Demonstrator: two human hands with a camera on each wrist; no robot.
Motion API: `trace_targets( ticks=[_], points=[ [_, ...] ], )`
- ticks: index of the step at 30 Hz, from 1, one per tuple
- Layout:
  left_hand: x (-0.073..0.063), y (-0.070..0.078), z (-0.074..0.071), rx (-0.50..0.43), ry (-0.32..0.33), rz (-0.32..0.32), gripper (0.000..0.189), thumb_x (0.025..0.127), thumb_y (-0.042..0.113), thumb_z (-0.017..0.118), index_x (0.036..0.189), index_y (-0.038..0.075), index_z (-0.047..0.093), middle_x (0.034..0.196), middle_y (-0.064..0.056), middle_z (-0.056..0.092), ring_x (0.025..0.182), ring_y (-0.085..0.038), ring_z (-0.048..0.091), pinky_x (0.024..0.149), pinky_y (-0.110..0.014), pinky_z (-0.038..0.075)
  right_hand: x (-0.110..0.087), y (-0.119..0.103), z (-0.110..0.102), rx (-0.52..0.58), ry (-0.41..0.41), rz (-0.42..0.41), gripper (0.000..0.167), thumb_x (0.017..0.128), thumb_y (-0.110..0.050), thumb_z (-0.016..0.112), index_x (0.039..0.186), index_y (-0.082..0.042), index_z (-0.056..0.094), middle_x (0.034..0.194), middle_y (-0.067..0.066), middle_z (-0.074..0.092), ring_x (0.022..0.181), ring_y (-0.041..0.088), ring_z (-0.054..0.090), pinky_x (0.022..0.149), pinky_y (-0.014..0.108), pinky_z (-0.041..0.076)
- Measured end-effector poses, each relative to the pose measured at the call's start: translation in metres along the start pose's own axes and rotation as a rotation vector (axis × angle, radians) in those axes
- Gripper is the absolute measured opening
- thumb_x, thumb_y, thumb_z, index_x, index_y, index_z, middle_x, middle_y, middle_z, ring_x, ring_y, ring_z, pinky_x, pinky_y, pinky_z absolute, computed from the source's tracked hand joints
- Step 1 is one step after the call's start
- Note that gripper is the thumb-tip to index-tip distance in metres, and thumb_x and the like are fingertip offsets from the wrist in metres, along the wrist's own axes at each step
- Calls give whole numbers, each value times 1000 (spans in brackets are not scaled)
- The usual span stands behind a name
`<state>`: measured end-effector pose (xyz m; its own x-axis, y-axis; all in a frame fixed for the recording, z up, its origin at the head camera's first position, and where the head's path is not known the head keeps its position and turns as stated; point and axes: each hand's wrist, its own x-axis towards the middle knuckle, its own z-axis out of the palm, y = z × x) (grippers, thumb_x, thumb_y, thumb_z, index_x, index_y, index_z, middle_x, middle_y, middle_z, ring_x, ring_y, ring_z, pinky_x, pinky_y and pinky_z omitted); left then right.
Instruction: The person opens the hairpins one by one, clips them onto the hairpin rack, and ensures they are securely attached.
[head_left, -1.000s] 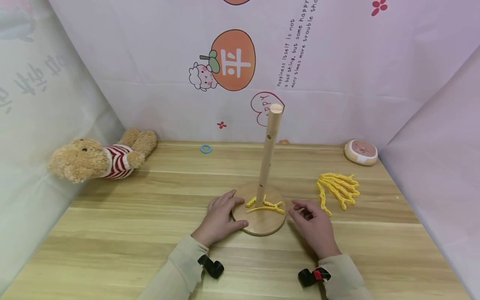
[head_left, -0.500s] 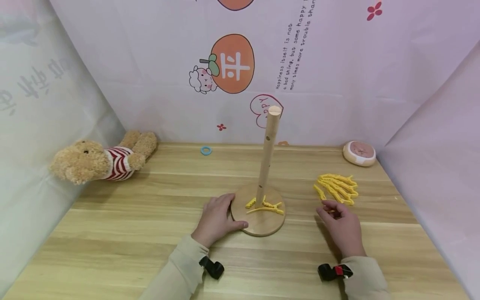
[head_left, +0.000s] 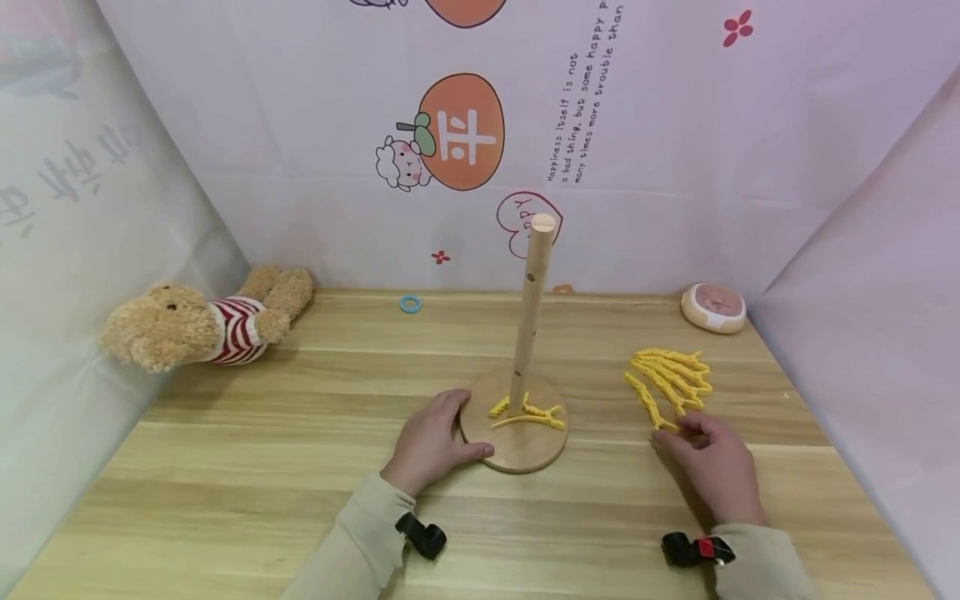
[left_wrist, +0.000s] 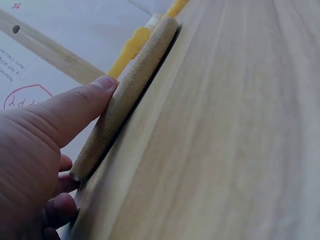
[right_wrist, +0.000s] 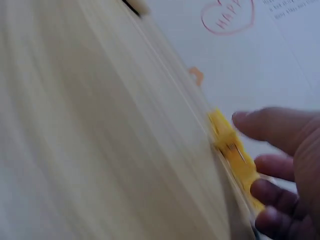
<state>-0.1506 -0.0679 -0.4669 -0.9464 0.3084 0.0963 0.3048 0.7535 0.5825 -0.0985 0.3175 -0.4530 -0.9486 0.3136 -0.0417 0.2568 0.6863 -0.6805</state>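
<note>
A round wooden base (head_left: 517, 454) with a tall upright post (head_left: 530, 308) stands mid-table; the post has several holes. My left hand (head_left: 429, 443) holds the base at its left edge, the thumb (left_wrist: 95, 90) over the top and the other fingers round the side. Thin yellow branch-shaped pieces (head_left: 536, 420) lie on the base around the post's foot. To the right, a fan of several yellow branches (head_left: 678, 373) lies on the table, with one separate yellow branch (head_left: 647, 402) beside it. My right hand (head_left: 720, 467) is at the near ends of these branches, thumb and fingers apart.
At the back left lies a teddy bear (head_left: 195, 325) in a striped top. A blue ring (head_left: 409, 304) sits near the back edge, and a small rounded cream-and-pink object (head_left: 714, 308) at the back right. Printed cloth walls (head_left: 337, 208) enclose the table.
My right hand has moved right, from beside the wooden base to the near ends of the yellow branches. My left hand stays on the base.
</note>
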Motion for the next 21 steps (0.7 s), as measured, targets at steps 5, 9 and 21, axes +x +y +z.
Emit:
trace_targets(
  ticks=[5,9,21],
  points=[
    [0,0,1,4,2,23,92,74,57,83,143,6,51,147,-10,52,133,-32,51,107,-52,40,1,-8,6,-45,-52,33,80,85,-59,72,134,3,58,130,26,55,116,41,53,91,56,42],
    [0,0,1,3,-10,19,92,75,57,83,144,6,50,147,-10,51,134,-31,50,107,-53,40,1,-8,9,-95,-30,29,72,87,-52,72,130,4,60,128,28,53,116,44,51,92,59,41],
    [-1,-4,-4,28,-59,42,95,79,58,78,152,8,43,156,-8,43,141,-28,43,113,-51,33,-1,-13,21,173,161,1,49,90,-28,75,133,-7,64,104,9,67,81,6,57,64,19,45]
  ],
)
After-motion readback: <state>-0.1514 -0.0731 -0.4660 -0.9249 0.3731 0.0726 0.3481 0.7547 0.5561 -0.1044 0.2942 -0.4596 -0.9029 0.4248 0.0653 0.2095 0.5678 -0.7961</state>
